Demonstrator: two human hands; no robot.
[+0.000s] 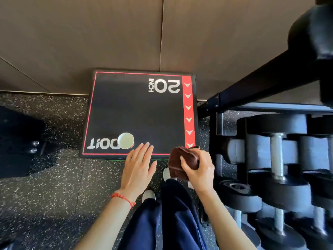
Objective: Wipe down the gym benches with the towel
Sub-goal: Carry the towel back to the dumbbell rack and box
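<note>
A black padded box (137, 112) with a red border and "20 INCH" printed on its top stands against the wall in front of me. My right hand (200, 170) is closed around a folded brown towel (182, 161), held just off the box's near right corner. My left hand (139, 165) is flat with fingers apart over the box's near edge, holding nothing. A white paper cup (126, 140) stands upright on the box near its front edge, just beyond my left fingertips.
A black dumbbell rack (270, 150) with several dumbbells stands close on the right. The speckled rubber floor (54, 195) spreads to the left, with dark equipment (18, 130) at the far left. My legs and white shoes are below my hands.
</note>
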